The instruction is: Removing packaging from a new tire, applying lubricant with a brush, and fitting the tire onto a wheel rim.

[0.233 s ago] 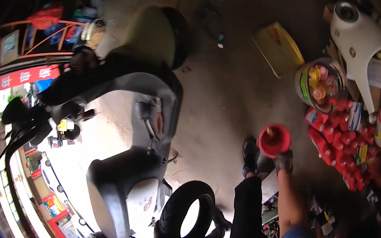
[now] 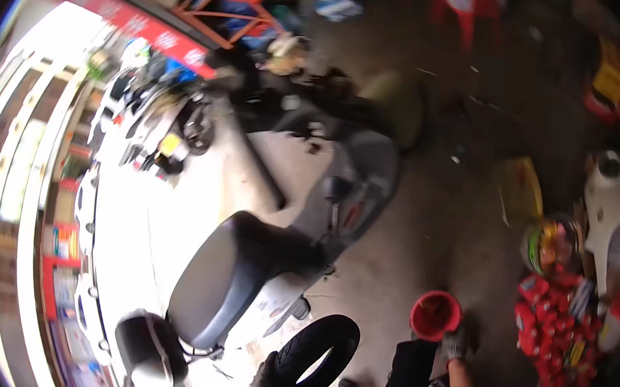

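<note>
At six o'clock the tyre (image 2: pixel 293 356) looks like matt black rubber, and at four the red container (image 2: pixel 454 315) is smooth plastic with a light sheen. The left hand (image 2: pixel 267 380) at six and the right hand (image 2: pixel 458 343) at four wear dull, rough cloth gloves, while the trousers (image 2: pixel 411 378) at five are matt cloth. The scooter seat (image 2: pixel 231 277) at seven looks smooth and faintly shiny, the red packets (image 2: pixel 553 338) at four glossy plastic.
</note>
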Demonstrator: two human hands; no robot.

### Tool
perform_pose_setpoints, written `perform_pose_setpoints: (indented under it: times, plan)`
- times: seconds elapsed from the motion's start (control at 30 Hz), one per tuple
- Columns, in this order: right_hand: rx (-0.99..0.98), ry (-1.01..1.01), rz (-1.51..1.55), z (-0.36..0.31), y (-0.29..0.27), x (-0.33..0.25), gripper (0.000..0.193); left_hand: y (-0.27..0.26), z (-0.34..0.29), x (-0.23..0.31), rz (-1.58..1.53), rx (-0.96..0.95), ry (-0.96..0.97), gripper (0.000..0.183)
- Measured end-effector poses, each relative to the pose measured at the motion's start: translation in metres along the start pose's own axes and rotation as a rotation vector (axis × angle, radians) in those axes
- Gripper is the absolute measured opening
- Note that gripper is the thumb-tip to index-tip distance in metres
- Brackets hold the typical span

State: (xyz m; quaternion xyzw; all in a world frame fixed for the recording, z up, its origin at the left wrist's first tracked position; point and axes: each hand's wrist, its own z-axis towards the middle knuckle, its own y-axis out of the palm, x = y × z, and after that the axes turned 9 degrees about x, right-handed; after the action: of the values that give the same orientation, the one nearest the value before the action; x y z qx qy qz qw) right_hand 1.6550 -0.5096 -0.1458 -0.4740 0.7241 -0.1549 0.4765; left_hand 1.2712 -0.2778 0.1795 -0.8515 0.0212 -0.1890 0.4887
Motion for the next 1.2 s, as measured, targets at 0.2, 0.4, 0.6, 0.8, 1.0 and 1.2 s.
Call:
perform_pose_setpoints:
  times: [0.2,0.4,0.6,0.8,1.0,1.2]
  plan:
    - [-0.406,-0.118,-0.237,-0.204,-0.032,-0.119,0.053,-0.045,-0.147,-0.13,-0.082,0.208,-0.231,0.091]
    - [-0.662,-0.599,0.178,-0.417,0.057,-0.129,0.052,-0.051,-0.347,-0.308,-0.221,0.378,-0.626,0.077]
    - [-0.963,-0.84,-0.125,-0.625,0.108,-0.194,0.028,-0.02,-0.481,-0.427,-0.366,0.473,-1.065,0.079]
    - [-1.176,-0.792,-0.251,-0.769,0.193,-0.227,0.028,0.011,-0.578,-0.498,-0.533,0.34,-1.375,0.086]
    - [-1.333,-0.51,-0.289,-0.85,0.326,-0.244,0.017,0.054,-0.609,-0.532,-0.622,0.352,-1.628,0.096]
    - [-1.29,-0.79,-0.508,-0.944,0.506,-0.267,0.016,0.113,-0.59,-0.596,-0.883,0.314,-1.84,0.116]
